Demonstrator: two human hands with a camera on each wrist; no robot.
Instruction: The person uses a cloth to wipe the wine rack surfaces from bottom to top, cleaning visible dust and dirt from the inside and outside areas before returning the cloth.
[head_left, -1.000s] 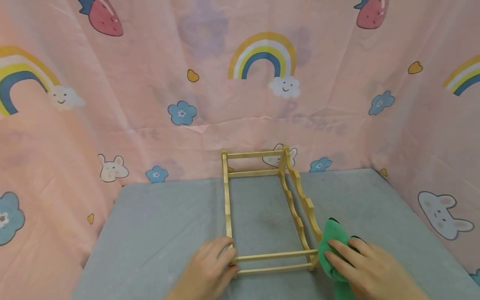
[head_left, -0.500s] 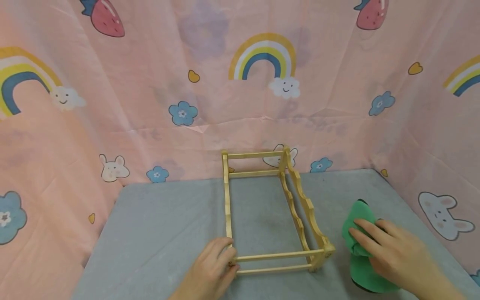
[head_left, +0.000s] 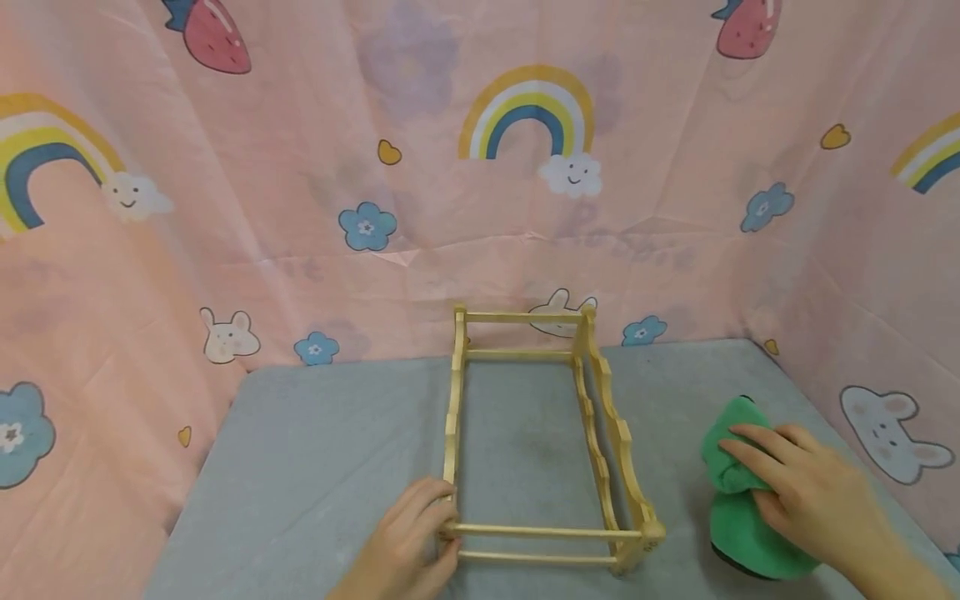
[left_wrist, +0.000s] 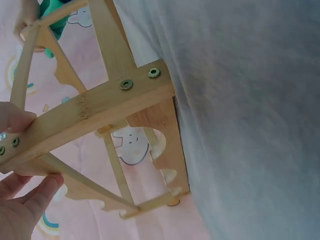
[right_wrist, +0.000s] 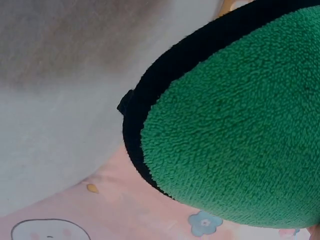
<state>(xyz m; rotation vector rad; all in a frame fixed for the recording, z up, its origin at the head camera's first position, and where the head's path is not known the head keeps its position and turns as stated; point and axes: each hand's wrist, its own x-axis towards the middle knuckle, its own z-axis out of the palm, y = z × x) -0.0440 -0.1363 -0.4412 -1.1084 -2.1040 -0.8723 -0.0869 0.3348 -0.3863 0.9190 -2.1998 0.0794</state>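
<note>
A light wooden rack [head_left: 622, 442] with wavy notched rails and thin crossbars stands on the grey-covered table. My left hand [head_left: 408, 533] grips its near left corner; in the left wrist view the thumb and fingers [left_wrist: 42, 195] pinch the post from both sides, beside metal bolt heads. To the right of the rack, my right hand [head_left: 813, 492] holds a bunched green cloth [head_left: 761, 533] with dark edging, apart from the wood. The cloth's fuzzy face and black border fill much of the right wrist view, where that hand is almost wholly hidden.
The grey table cover [head_left: 337, 442] spreads on both sides of the rack. A pink curtain [head_left: 300, 183] printed with rainbows, flowers and rabbits hangs close behind and along both sides; the rack's far end stands near it.
My right hand has drawn the cloth away from the rack's near right corner, out to the right. The rack has turned slightly, its near left corner shifting left and nearer with my left hand.
</note>
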